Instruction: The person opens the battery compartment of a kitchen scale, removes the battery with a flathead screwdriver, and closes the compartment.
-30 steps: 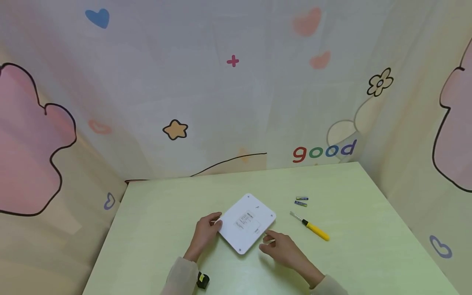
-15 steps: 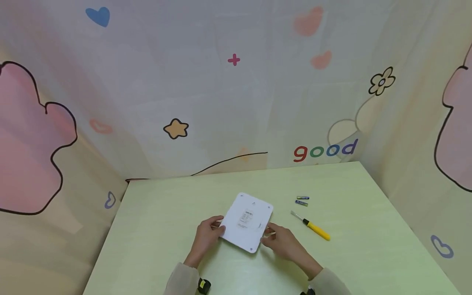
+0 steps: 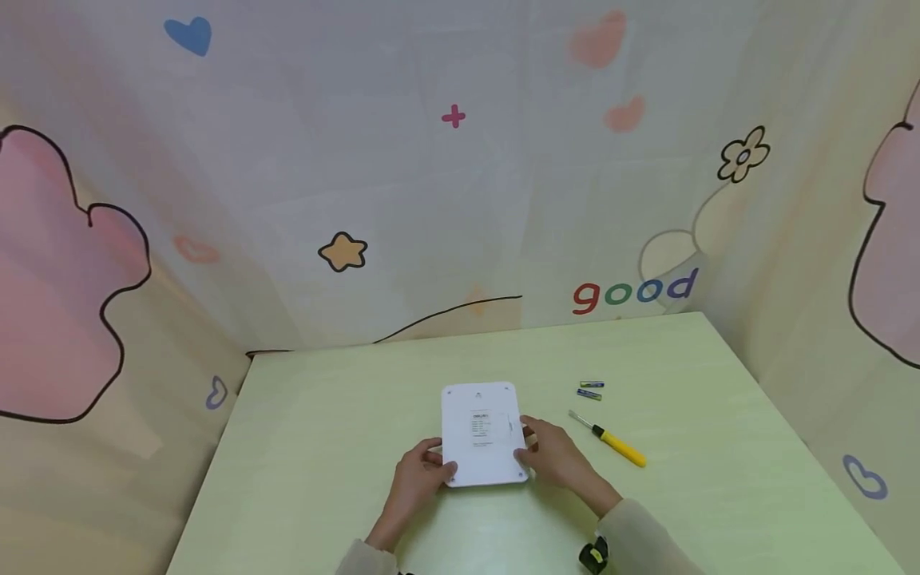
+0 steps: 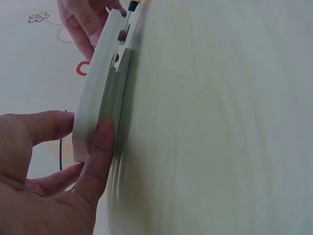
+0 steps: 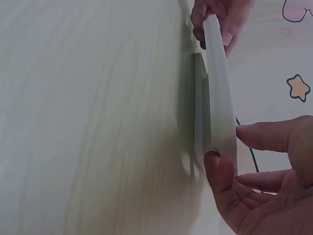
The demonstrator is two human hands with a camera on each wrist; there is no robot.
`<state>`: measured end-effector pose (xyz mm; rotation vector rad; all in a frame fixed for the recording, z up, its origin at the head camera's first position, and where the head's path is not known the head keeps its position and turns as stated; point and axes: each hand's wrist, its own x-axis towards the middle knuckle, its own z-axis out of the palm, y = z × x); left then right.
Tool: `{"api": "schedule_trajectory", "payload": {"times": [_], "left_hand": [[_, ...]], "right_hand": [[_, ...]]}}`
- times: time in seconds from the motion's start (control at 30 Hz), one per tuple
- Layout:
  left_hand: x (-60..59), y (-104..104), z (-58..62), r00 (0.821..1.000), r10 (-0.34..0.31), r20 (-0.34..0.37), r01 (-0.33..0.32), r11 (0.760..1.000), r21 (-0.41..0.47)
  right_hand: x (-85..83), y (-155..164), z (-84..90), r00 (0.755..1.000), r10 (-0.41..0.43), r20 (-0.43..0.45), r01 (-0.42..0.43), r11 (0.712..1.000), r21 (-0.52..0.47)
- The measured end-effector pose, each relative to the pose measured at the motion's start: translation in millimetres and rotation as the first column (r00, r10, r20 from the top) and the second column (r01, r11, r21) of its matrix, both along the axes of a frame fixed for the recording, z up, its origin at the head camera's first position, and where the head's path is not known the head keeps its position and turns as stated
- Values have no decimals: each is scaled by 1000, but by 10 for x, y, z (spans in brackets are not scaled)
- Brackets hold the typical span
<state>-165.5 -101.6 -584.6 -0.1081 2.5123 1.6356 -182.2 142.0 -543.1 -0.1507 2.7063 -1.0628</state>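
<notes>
Head view: left hand [image 3: 420,479] and right hand [image 3: 549,455] pinch a flat white scale [image 3: 483,433], label side up, on the pale green counter [image 3: 323,415].

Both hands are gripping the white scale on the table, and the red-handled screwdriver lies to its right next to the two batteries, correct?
Not quite: the screwdriver has a yellow handle, not red, as the head view shows. The rest holds: the left hand and right hand grip the white scale on the table, with the two batteries nearby.
</notes>
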Motion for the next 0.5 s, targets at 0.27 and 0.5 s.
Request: {"api": "schedule_trajectory", "payload": {"times": [0.27, 0.5], "left_hand": [[38, 59, 18, 999, 37, -1, -37, 999, -8], [-20, 48, 84, 994, 109, -18, -109, 994, -11]], "right_hand": [[-51, 1, 1, 1000, -21, -15, 21, 1000, 20], [-2, -68, 46, 991, -53, -124, 65, 993, 99]]}}
